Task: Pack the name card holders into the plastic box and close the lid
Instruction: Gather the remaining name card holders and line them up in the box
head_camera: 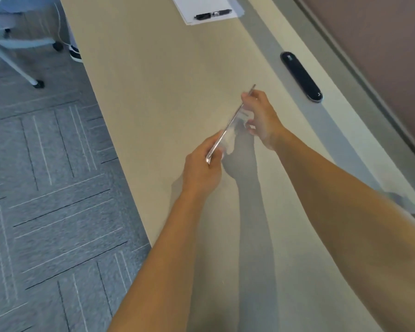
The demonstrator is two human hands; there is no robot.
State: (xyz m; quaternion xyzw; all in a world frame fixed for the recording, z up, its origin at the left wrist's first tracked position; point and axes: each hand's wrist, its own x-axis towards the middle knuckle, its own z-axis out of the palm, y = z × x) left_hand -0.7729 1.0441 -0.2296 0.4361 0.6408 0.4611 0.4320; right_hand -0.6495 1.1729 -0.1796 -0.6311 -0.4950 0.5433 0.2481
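A clear acrylic name card holder (233, 127) is held edge-on above the beige table (168, 92), tilted so its thin edge runs from lower left to upper right. My left hand (201, 173) grips its near end. My right hand (261, 118) pinches its far end from the right side. The holder's transparent face is blurred and hard to make out. No plastic box shows in this view.
White paper (201, 6) with a black pen (213, 14) lies at the table's far end. A black oval cable port (301, 76) sits in the table to the right, near the wall. Grey carpet (46, 188) and an office chair base (17, 51) lie left of the table edge.
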